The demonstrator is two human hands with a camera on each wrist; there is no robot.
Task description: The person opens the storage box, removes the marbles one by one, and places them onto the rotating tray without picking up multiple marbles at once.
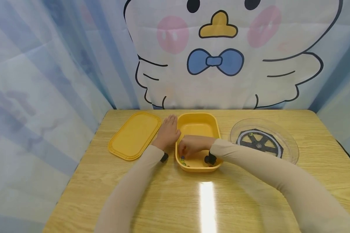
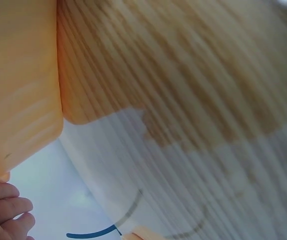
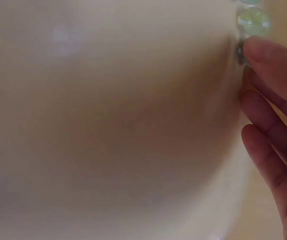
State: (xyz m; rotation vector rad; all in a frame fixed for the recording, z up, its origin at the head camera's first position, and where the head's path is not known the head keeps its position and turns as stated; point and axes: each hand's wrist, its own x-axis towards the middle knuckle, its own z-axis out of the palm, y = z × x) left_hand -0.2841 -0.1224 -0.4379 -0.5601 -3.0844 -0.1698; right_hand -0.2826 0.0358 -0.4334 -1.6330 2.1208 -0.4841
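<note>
A yellow plastic box [image 1: 199,127] stands on the table with several marbles [image 1: 182,160] along its near left inner side. My left hand [image 1: 167,131] rests at the left rim, its fingers fairly straight and pointing away. In the left wrist view its fingers [image 2: 8,207] show below the box's outer wall [image 2: 21,90]. My right hand [image 1: 193,145] reaches down inside the box. The right wrist view shows its thumb and finger pinching a dark marble [image 3: 241,52] by the wall, right beside a pale green marble [image 3: 254,21]. The dark marble is partly hidden by the thumb.
A yellow lid [image 1: 135,135] lies flat on the wooden table [image 1: 169,200] to the left. At the right, under my right forearm, is a round clear plate [image 1: 290,145] with a black spoked wheel shape [image 1: 259,142] and a small greenish marble [image 1: 251,134]. A curtain hangs behind.
</note>
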